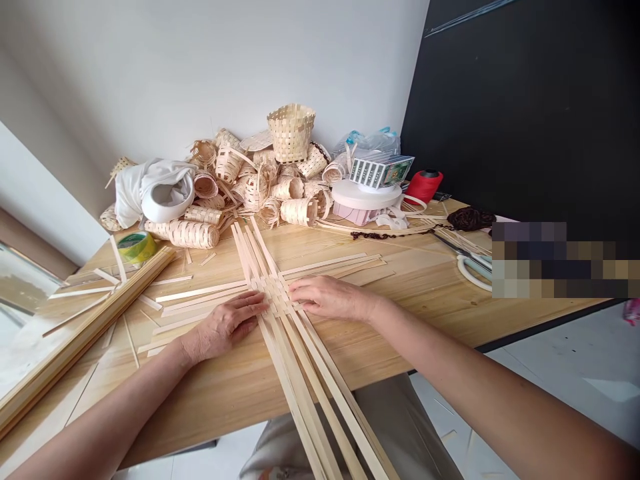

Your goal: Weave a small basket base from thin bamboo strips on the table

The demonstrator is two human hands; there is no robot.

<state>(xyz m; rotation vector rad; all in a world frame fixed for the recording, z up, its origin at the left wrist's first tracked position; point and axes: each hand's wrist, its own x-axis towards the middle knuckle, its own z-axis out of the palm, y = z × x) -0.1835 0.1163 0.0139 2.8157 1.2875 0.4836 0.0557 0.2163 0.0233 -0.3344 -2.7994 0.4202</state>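
Observation:
Flat pale bamboo strips cross at a small woven square on the table, with long ends running toward my body and others fanning out left, right and away. My left hand presses its fingertips on the left edge of the weave, the fingers bent and together. On the opposite edge, my right hand has its fingers bent together over the strips, and its thumb is mostly hidden. Both hands touch the weave, which lies flat between them.
Behind lie several small woven baskets, one larger basket standing on top. A strip bundle and tape roll lie left. At right are scissors, a red thread spool and a round white turntable.

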